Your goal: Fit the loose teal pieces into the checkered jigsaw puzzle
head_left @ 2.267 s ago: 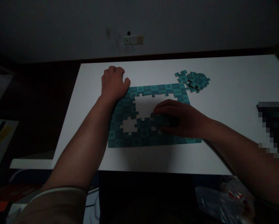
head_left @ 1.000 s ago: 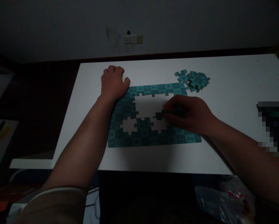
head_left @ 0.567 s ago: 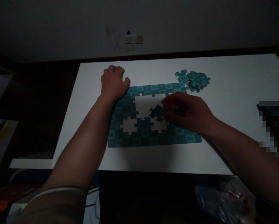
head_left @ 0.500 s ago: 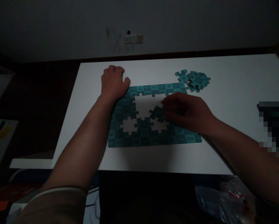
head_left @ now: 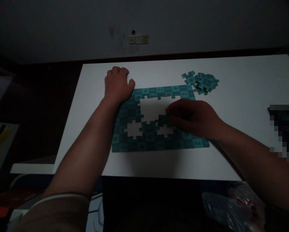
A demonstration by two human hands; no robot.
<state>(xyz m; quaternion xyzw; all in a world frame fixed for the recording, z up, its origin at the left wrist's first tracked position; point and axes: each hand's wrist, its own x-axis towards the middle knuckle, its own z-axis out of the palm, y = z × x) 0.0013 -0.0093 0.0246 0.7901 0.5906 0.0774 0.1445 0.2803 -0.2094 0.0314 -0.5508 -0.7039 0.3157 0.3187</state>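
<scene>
we see a teal checkered puzzle point(head_left: 149, 147) lying flat on the white tabletop point(head_left: 243, 93), in front of us and near the middle, with its filled border running round a large gap and a small one-piece gap on the left side. our right hand point(head_left: 195, 116) comes in over the right part of the puzzle, its grip drawn nearly closed: the fingers and thumb are bent toward each other, with a dark teal piece point(head_left: 164, 120) caught at their tips. just how the thumb meets that piece we cannot tell, as shadow covers it. the piece sits over the lower part of the large gap, hiding some of it; whether it touches the tabletop below, we cannot make out. our left hand point(head_left: 116, 83) rests at the far left corner of the puzzle, palm down, its grip loose, with the fingers slightly curled and the thumb held apart; we see nothing in it, though its underside is hidden. beyond the puzzle's far right corner lies a heap of loose pieces point(head_left: 206, 83), overlapping one another. on the wall behind are some sockets point(head_left: 138, 39).
</scene>
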